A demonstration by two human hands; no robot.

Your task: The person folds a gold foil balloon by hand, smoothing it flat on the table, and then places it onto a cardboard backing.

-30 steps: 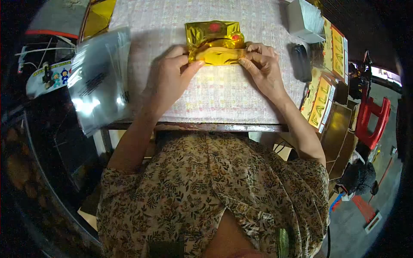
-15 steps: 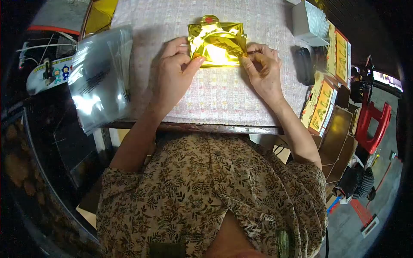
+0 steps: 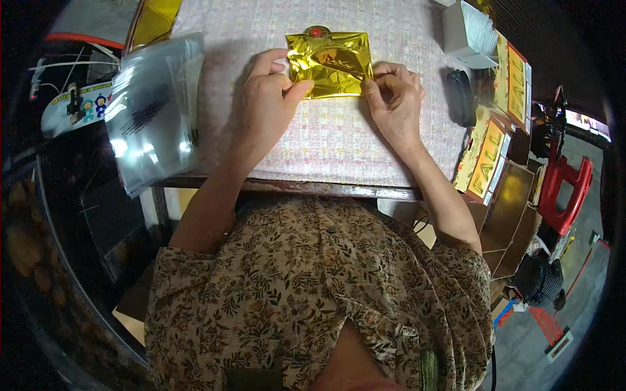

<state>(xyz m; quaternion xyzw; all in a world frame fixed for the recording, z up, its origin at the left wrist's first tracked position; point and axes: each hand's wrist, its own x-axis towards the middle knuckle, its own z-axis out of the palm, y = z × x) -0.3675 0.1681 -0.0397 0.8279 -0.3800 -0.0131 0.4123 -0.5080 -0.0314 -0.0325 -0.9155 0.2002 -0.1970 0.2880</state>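
Observation:
A shiny gold foil packet [image 3: 332, 65] lies on the cloth-covered table between my hands. At its top edge sits a round tab with a red spot [image 3: 317, 31]. My left hand [image 3: 267, 94] grips the packet's lower left corner, its thumb on the front and the fingers along the left side. On the other side my right hand [image 3: 396, 98] pinches the lower right corner between thumb and curled fingers. What lies inside or under the foil is hidden.
Clear plastic sleeves [image 3: 156, 117] lie at the table's left edge. On the right are a dark case [image 3: 461, 98], a white box of stacked white pieces [image 3: 469, 36] and cartons marked FALL [image 3: 486, 163]. A red plastic stool [image 3: 566, 195] stands on the floor beyond.
The foil packet looks flatter, and its lower edge has shifted slightly upward. Both hands keep their hold at its corners, with only small finger movements.

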